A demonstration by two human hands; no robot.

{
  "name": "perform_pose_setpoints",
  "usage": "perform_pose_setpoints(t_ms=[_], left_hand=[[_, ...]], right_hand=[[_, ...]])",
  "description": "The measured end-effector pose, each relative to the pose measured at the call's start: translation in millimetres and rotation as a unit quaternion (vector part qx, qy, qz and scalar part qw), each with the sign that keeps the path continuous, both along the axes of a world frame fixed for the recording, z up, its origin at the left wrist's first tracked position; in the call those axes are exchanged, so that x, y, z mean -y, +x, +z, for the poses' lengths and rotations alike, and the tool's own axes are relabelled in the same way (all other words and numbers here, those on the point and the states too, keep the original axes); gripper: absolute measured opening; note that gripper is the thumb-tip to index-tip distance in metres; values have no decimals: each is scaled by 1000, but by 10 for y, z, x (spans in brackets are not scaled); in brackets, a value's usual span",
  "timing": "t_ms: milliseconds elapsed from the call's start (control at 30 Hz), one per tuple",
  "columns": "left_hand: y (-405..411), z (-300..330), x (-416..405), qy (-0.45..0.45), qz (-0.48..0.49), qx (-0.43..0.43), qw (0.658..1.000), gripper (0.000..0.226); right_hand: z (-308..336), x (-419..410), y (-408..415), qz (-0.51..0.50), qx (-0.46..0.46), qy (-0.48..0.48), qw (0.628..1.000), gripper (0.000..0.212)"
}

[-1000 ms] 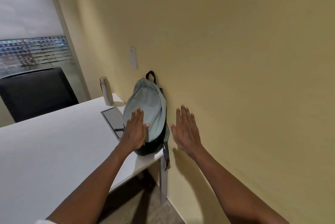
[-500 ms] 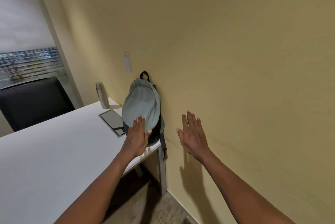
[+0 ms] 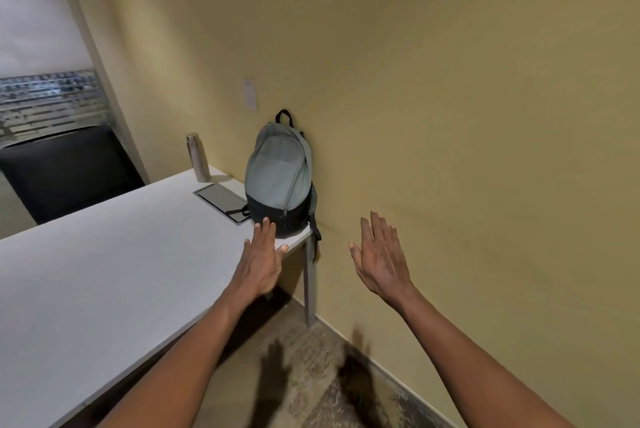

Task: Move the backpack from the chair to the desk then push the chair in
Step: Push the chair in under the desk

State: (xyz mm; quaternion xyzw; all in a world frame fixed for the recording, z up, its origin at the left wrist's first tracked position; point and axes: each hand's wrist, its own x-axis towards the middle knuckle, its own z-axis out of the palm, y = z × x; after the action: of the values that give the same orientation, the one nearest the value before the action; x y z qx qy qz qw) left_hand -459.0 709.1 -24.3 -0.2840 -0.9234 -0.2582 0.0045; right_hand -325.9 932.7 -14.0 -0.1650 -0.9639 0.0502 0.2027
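Note:
A grey-green backpack [image 3: 278,178] with a black base and black top loop stands upright on the far right corner of the white desk [image 3: 104,272], leaning on the yellow wall. My left hand [image 3: 261,259] hovers flat over the desk corner just in front of the backpack, fingers apart, holding nothing. My right hand [image 3: 379,254] is off the desk's right end, open in the air beside the wall. A black chair [image 3: 69,171] stands beyond the desk's far side at the left.
A metal bottle [image 3: 197,157] stands near the wall behind a flat grey panel [image 3: 221,199] set in the desk top. A desk leg [image 3: 309,285] runs down to the patterned carpet [image 3: 311,375]. A wall plate [image 3: 250,94] sits above the backpack.
My left hand has come off the backpack and drawn back to the desk corner. My right hand has pulled back too. The backpack stays standing against the wall.

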Motion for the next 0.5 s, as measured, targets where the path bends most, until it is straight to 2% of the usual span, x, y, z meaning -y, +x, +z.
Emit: perform_pose_setpoints(t_ms=[167,500], left_hand=[[352,33,92,26,-7,2,1000,63],[949,16,502,7,18,-7,1000,63]], right_hand=[[87,96,348,0,-1,7,1000,58],[-27,209,867,12,12,-32,999,60]])
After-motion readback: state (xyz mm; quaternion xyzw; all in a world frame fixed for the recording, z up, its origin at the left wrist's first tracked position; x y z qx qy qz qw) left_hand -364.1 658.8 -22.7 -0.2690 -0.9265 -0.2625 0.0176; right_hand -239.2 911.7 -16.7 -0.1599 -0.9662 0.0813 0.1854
